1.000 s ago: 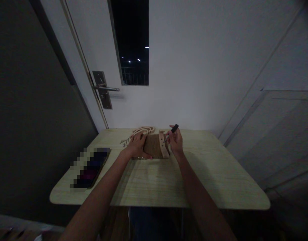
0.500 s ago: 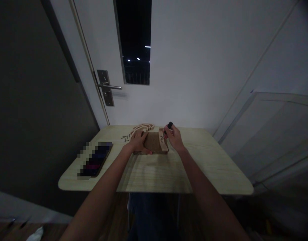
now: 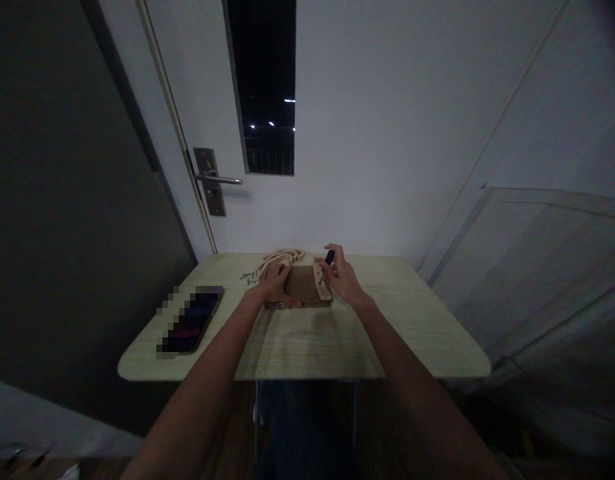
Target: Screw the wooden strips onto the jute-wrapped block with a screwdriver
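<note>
A flat brown board (image 3: 302,283) with a woven-looking surface lies on the table, a pale wooden strip (image 3: 321,288) with dark holes along its right end. My left hand (image 3: 276,285) grips the board's left part, thumb at the front edge and fingers over the far side. A black-handled screwdriver (image 3: 330,257) is held in my right hand (image 3: 341,275). Its shaft slants down to the wooden strip, the tip close to a hole; whether it sits on a screw is too small to tell.
Curved wooden pieces (image 3: 283,255) lie behind my left hand, with several loose screws (image 3: 247,277) left of them. A phone (image 3: 192,321), partly pixelated, rests on the left of the pale table (image 3: 407,333). A white door with a metal handle (image 3: 218,179) stands behind the table.
My right hand has turned the screwdriver more upright, and its index finger is now raised by the handle's top. My left hand and the board stay put; the camera view has shifted slightly.
</note>
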Motion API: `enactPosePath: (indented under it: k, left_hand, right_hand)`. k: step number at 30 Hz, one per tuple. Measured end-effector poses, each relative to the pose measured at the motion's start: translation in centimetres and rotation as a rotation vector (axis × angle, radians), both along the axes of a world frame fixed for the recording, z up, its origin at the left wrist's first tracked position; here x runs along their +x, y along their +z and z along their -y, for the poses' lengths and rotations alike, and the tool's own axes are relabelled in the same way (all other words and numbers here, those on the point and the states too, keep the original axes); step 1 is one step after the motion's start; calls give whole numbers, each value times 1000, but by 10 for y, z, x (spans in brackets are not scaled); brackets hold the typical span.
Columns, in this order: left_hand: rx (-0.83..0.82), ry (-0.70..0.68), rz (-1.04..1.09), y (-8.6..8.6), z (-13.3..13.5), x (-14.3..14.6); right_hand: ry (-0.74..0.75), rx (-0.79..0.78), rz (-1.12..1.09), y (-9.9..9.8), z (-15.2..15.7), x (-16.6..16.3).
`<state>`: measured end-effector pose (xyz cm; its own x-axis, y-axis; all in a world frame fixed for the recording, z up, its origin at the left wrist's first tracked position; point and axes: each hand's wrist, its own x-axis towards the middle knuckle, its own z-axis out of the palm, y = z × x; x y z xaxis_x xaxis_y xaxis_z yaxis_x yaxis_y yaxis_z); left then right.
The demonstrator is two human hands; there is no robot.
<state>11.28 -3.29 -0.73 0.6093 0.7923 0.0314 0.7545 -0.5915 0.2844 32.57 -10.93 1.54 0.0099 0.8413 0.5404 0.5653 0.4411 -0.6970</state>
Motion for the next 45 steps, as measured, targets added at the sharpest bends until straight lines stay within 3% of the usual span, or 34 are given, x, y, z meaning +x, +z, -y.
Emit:
enactPosePath:
  k: [8,31,40,45]
  left_hand:
    - [34,5,50,-13,-4,-3]
    - [-4,26,2,-8,-2,-2]
    - [-30,43,-21,-3,2,-2]
    - [-22,46,-21,-6,0,-2]
  right_hand:
    - [54,16,55,5,-1,5]
    - [-79,126,285,13,0,-5]
    - [-87,27,336,21,5,-4]
    - [-120,87,345,24,0,-5]
